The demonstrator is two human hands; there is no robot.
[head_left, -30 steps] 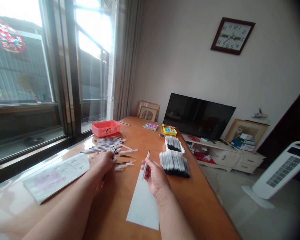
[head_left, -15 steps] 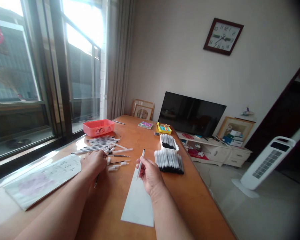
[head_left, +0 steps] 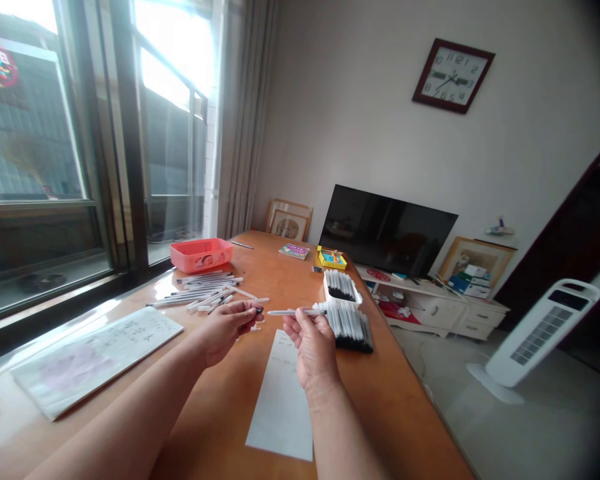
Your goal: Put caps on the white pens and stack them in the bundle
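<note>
My right hand (head_left: 316, 347) grips a clear-barrelled pen (head_left: 281, 312) held level, its narrow tip toward the left and its dark end toward the right. Pinched in the fingertips of my left hand (head_left: 225, 331) is a small black pen cap (head_left: 259, 310), just short of the pen's tip. A gap still separates cap and tip. Under the right hand lies a white sheet of paper (head_left: 279, 413) with faint writing. Loose pen parts (head_left: 203, 287) are scattered beyond my left hand. Past my right hand, many pens with black caps (head_left: 353, 328) lie in a row.
A white container (head_left: 354, 301) of pens stands behind the row. At the left are a pink plastic box (head_left: 203, 257) and a notebook (head_left: 95, 360). A small colourful booklet (head_left: 294, 251) and a yellow box (head_left: 333, 260) sit at the far end of the wooden table (head_left: 220, 427).
My left hand has come from the loose parts toward the right, now with the black cap in its fingers. The pen in my right hand has turned from upright to level.
</note>
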